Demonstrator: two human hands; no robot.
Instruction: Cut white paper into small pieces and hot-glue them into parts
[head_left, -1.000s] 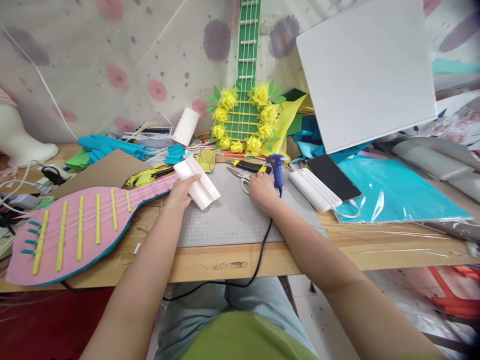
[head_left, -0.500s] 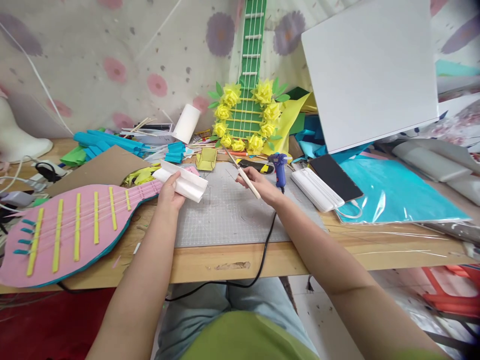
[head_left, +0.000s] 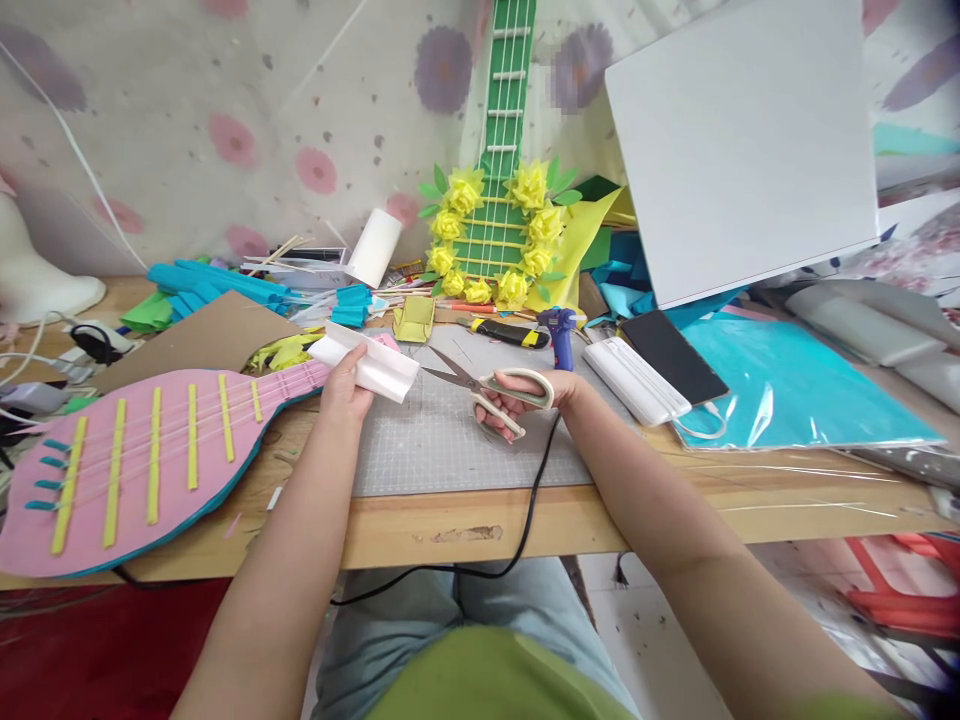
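Note:
A folded piece of white card [head_left: 390,374] is gripped in my left hand [head_left: 351,385], its near end angled to the right. My right hand [head_left: 517,400] has its fingers through the pale handles of a pair of scissors [head_left: 463,379]. The blades are parted and point left, their tips close to the card's right end. Both hands are above a grey cutting mat [head_left: 420,460]. Just beyond the right hand stands a blue glue gun [head_left: 559,335], with a black and yellow utility knife [head_left: 510,332] to its left.
A pink paper guitar [head_left: 172,450] lies at the left. A green guitar with yellow paper flowers [head_left: 491,230] leans at the back. To the right are a white power bank [head_left: 634,378], a dark phone [head_left: 675,358] and blue sheets in plastic [head_left: 810,385]. A black cable [head_left: 534,490] crosses the table edge.
My right hand has turned the scissors from a steep, closed hold to a level one pointing left, and the blades have parted. The card in my left hand has hardly moved.

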